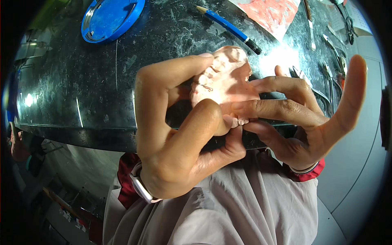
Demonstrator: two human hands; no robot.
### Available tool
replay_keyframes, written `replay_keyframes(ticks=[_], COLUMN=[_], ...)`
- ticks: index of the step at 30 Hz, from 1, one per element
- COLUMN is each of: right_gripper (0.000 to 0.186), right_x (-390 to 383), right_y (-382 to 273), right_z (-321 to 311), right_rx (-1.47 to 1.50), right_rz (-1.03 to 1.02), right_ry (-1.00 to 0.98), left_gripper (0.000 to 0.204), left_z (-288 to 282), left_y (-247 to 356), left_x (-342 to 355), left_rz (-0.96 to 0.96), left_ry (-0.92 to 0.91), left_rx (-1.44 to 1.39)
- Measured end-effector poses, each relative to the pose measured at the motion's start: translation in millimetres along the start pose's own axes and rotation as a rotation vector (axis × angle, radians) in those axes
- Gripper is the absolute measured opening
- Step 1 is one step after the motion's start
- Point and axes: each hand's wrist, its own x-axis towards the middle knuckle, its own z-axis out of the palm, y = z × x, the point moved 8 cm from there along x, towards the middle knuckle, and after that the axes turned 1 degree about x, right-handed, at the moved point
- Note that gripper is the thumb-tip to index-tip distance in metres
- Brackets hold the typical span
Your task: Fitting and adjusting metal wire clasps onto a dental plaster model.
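Note:
A pinkish dental cast (224, 83) with moulded teeth and a small bent wire on its left side is held between my hands over the table's near edge. My left hand (179, 151) is closed on it, one fingertip on the upper teeth, other digits at the lower end. My right hand (304, 124) grips its right side and lower end with fingertips and thumb, while one finger sticks up at the far right. Parts of both hands behind the cast are hidden.
On the dark, scuffed table (61, 102) lie a blue round lid (110, 16), a blue pencil (228, 28), a red-and-white sheet (267, 14), pliers (326, 71), other metal tools and a dark cord (349, 26). At the far left edge, another person's hand (18, 147) is partly visible.

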Motion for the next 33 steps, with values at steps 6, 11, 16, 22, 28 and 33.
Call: replay_keyframes(ticks=[6, 11, 16, 22, 28, 33], right_gripper=[0.107, 0.123, 0.121, 0.086, 0.045, 0.021], right_x=[-7.9, -15.2, -20.6, -17.1, -12.8, -5.4], right_y=[8.2, 17.7, 15.4, 17.1, 21.7, 18.6], right_z=[-1.9, -6.0, -11.4, -12.1, -8.2, -13.5], right_rx=[0.201, 0.321, 0.306, 0.330, 0.381, 0.414], right_rz=[0.119, 0.206, 0.167, 0.268, 0.377, 0.455], right_ry=[0.122, 0.198, 0.233, 0.182, 0.129, 0.092], left_gripper=[0.029, 0.030, 0.028, 0.029, 0.028, 0.028], left_z=[2.2, 9.4, 16.0, 19.3, 19.0, 18.4], left_y=[7.8, 1.7, 5.3, 5.5, 1.1, 6.2], left_x=[9.1, 9.4, 13.3, 13.1, 10.2, 16.5], left_rz=[0.000, 0.025, 0.091, 0.198, 0.082, 0.070], left_ry=[-0.010, 0.051, 0.044, 0.035, 0.045, 0.024], left_rx=[0.131, 0.045, -0.012, -0.145, -0.147, -0.133])
